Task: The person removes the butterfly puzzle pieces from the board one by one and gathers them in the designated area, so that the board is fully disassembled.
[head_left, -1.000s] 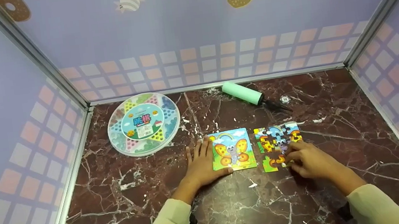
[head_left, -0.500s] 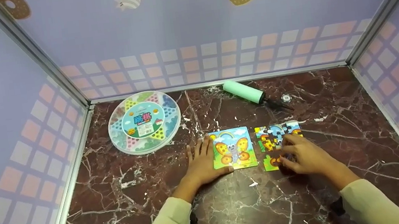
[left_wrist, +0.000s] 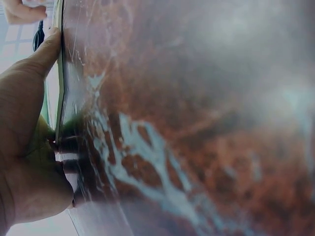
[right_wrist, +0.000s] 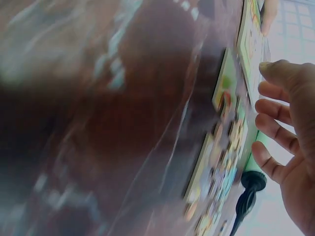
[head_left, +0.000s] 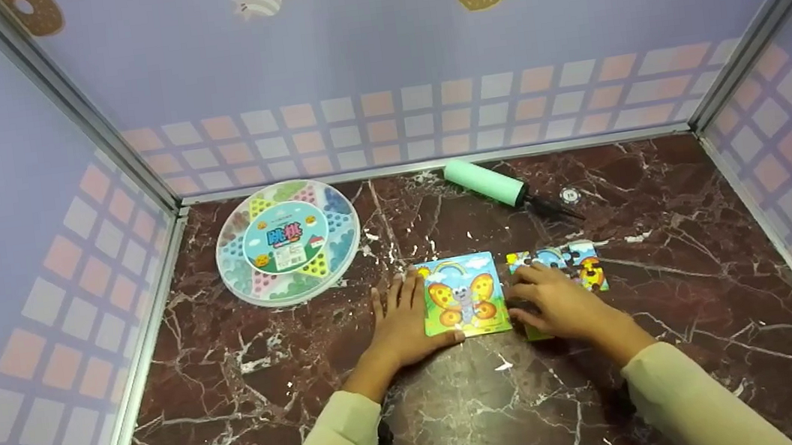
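My left hand (head_left: 402,335) lies along the left edge of a square butterfly picture puzzle board (head_left: 463,297), fingers extended and thumb on its lower edge. To the board's right, several jigsaw pieces (head_left: 588,263) form a partly joined butterfly picture on the table. Over the left part of these pieces hovers my right hand (head_left: 565,307), close to the board's right edge and hiding the middle pieces. In the right wrist view its fingers (right_wrist: 273,112) are loosely bent, with nothing seen between them. A green corner piece (right_wrist: 225,81) lies below that hand, apart from the board.
A round Chinese checkers box (head_left: 285,240) stands at the back left. Behind the puzzle lie a mint-green hand pump (head_left: 485,183) with a black nozzle and a small round token (head_left: 570,195). Purple walls (head_left: 389,42) enclose the marble table (head_left: 466,425) on three sides.
My right hand has moved left from the lower right pieces toward the board, uncovering pieces on the right. The left hand has stayed on the board's edge.
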Demonstrator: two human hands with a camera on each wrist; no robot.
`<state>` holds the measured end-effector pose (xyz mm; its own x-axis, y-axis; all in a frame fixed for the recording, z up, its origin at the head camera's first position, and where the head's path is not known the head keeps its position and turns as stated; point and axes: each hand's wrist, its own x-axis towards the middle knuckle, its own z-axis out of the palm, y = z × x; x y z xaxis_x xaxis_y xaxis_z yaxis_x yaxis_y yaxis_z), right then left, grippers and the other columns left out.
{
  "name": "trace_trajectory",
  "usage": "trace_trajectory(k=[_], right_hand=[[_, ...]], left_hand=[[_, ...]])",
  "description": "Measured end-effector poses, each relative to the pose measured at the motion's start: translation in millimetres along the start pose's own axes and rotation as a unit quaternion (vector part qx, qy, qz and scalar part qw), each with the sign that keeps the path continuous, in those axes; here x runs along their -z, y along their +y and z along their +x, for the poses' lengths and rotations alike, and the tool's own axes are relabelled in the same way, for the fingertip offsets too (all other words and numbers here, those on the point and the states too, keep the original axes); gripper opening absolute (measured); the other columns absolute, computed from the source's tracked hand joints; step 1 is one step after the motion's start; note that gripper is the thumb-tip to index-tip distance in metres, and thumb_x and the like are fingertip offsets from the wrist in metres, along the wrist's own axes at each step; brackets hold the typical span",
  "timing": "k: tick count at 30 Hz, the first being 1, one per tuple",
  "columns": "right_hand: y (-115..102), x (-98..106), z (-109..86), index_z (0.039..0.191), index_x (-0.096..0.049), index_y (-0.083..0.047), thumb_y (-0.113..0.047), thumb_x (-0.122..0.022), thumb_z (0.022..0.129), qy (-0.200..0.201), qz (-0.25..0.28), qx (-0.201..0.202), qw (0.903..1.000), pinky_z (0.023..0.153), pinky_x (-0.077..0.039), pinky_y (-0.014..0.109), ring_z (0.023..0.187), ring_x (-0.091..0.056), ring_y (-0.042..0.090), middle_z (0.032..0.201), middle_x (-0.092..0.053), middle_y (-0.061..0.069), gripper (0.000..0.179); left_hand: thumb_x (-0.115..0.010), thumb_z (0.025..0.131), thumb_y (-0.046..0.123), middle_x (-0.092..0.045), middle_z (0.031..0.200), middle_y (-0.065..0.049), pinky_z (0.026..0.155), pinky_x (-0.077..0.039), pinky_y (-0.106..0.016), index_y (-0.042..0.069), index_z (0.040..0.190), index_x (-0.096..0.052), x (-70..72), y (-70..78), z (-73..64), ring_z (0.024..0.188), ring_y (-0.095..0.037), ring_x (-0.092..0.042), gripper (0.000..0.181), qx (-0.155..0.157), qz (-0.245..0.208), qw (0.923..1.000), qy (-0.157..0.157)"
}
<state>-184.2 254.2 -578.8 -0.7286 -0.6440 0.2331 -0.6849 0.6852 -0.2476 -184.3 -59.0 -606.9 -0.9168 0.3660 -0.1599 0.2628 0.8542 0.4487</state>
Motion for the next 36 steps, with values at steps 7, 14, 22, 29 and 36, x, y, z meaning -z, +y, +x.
trace_trajectory(k=[7,14,22,29,36], right_hand=[[-10,-13,19.5,0.118,-0.082,-0.011,-0.032,-0.086,0.098,-0.016,0.014,0.012,0.9997,0.095,-0.058,0.052,0.107,-0.063,0.03,0.118,-0.07,0.008,0.03],[-23,-20,32.0,0.123,-0.077,-0.014,-0.033,-0.085,0.098,-0.045,0.025,-0.003,0.9986,0.091,-0.057,0.054,0.117,-0.061,0.033,0.125,-0.067,0.008,0.032],[-29,-22,35.8,0.12,-0.076,-0.013,-0.027,-0.084,0.099,-0.055,0.036,-0.025,0.9975,0.088,-0.056,0.055,0.112,-0.057,0.033,0.122,-0.064,0.009,0.026],[-29,-22,35.4,0.11,-0.077,-0.014,-0.024,-0.085,0.099,-0.038,0.051,-0.018,0.9978,0.083,-0.054,0.054,0.109,-0.057,0.03,0.119,-0.065,0.008,0.018],[-28,-23,35.1,0.113,-0.077,-0.014,-0.023,-0.086,0.098,-0.035,0.06,-0.017,0.9975,0.082,-0.053,0.057,0.107,-0.058,0.028,0.119,-0.067,0.007,0.019]], left_hand=[[-0.072,0.09,0.08,-0.01,0.187,-0.017,0.136,0.002,-0.074,0.002,0.177,-0.019,4.1,4.7,-2.7,0.174,-0.043,-0.008,0.128,0.004,0.016,0.9999,-0.005],[-0.073,0.088,0.08,-0.007,0.188,-0.016,0.136,0.008,-0.073,0.003,0.177,-0.016,0.8,1.0,0.3,0.175,-0.042,-0.003,0.131,0.008,0.004,0.9999,-0.012],[-0.071,0.088,0.084,-0.008,0.188,-0.013,0.137,0.003,-0.072,0.005,0.178,-0.017,3.4,4.0,-2.3,0.175,-0.04,-0.007,0.13,0.01,0.019,0.9998,-0.001],[-0.073,0.086,0.082,-0.009,0.188,-0.016,0.136,0.008,-0.073,0.003,0.177,-0.018,-4.7,-2.9,2.1,0.174,-0.043,-0.007,0.133,-0.003,-0.003,0.9999,0.01],[-0.072,0.086,0.083,-0.008,0.188,-0.014,0.136,0.01,-0.072,0.004,0.177,-0.017,-6.2,-5.1,3.5,0.175,-0.042,-0.005,0.133,0.001,-0.007,1.0,0.006]])
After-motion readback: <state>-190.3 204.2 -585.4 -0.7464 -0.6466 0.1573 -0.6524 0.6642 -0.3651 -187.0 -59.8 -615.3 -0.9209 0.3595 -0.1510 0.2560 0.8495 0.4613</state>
